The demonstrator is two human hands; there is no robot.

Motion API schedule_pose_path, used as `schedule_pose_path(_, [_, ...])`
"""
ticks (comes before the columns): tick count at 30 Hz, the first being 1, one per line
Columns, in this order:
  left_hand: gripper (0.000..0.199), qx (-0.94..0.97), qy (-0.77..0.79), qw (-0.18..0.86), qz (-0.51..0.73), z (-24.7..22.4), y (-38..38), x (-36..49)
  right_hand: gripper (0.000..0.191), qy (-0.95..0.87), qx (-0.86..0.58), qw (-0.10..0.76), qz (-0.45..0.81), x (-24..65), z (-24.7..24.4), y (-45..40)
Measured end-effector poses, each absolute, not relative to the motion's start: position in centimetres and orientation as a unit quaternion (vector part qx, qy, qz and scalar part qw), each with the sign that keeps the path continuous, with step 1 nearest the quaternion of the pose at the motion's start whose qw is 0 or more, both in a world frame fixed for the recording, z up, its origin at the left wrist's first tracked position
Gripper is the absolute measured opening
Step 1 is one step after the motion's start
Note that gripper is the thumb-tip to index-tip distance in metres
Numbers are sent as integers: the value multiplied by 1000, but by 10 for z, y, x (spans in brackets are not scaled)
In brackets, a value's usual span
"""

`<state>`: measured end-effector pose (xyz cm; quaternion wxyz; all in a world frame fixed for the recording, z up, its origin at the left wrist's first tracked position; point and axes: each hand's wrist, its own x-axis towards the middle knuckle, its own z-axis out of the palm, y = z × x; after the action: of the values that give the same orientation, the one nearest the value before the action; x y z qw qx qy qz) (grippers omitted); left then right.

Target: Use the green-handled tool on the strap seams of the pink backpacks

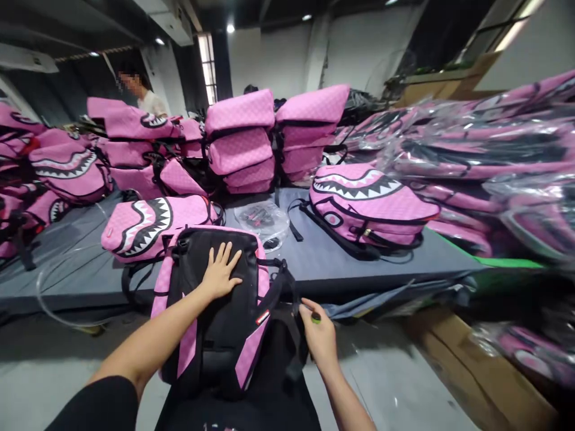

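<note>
A pink-and-black backpack [229, 353] leans upright against the table edge, its black padded back and shoulder straps facing me. My left hand [222, 272] lies flat on the upper back panel, fingers spread. To the right of the bag, my right hand [320, 335] is closed, with its fingertips at a black strap [287, 281] hanging from the bag's side. A small green-and-black end [316, 318] of some object pokes out between those fingers; the rest of it is hidden in the hand.
Pink shark-mouth backpacks lie on the grey table [314, 263], one at left [148, 224] and one at right [363, 203]. Between them sits a clear plastic bag [263, 218]. Stacked backpacks [240, 140] stand behind, plastic-wrapped ones [485, 149] at right. A person [150, 99] is far left.
</note>
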<state>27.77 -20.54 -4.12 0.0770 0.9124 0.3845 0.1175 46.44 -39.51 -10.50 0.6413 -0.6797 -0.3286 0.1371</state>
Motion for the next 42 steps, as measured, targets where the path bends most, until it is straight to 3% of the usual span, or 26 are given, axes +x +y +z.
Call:
schedule_pose_path(5, [85,919,385,0,79,-62,-172,286,53,-425,-661,618,29,441,-21,-387])
schedule_pose_path(8, [84,917,391,-25,76,-55,-154,302,75,-455,-574,635,246,428,9,-356])
schedule_pose_path(11, [72,920,377,-61,94,-42,-142,312,88,-410,-469,625,471,411,-14,-330])
schedule_pose_path(13, [62,930,342,-89,101,-32,-137,315,81,-362,-452,668,468,403,-47,-321])
schedule_pose_path(15, [52,949,280,-109,90,-24,-133,318,64,-349,-491,700,382,399,-80,-319])
schedule_pose_path(18, [33,982,151,-111,28,-18,-128,330,41,-386,-580,680,229,399,-110,-324])
schedule_pose_path(21, [38,992,77,-95,-34,-18,-124,354,31,-378,-610,679,153,404,-118,-325])
schedule_pose_path(24, [47,991,69,-83,-79,-18,-125,377,27,-316,-610,708,165,409,-117,-317])
schedule_pose_path(30, [27,988,45,-52,-139,-17,-142,383,23,-236,-596,748,171,425,-121,-300])
schedule_pose_path(33, [44,991,44,-70,-103,-6,-127,363,21,-250,-607,737,161,434,-132,-302])
schedule_pose_path(36, [63,981,100,-165,-26,5,-101,338,20,-261,-591,743,174,440,-136,-308])
schedule_pose_path(38, [57,977,110,-180,-32,4,-95,325,23,-253,-566,760,194,442,-130,-309])
schedule_pose_path(42, [41,989,105,-104,-25,-17,-119,313,31,-255,-577,728,269,440,-109,-300])
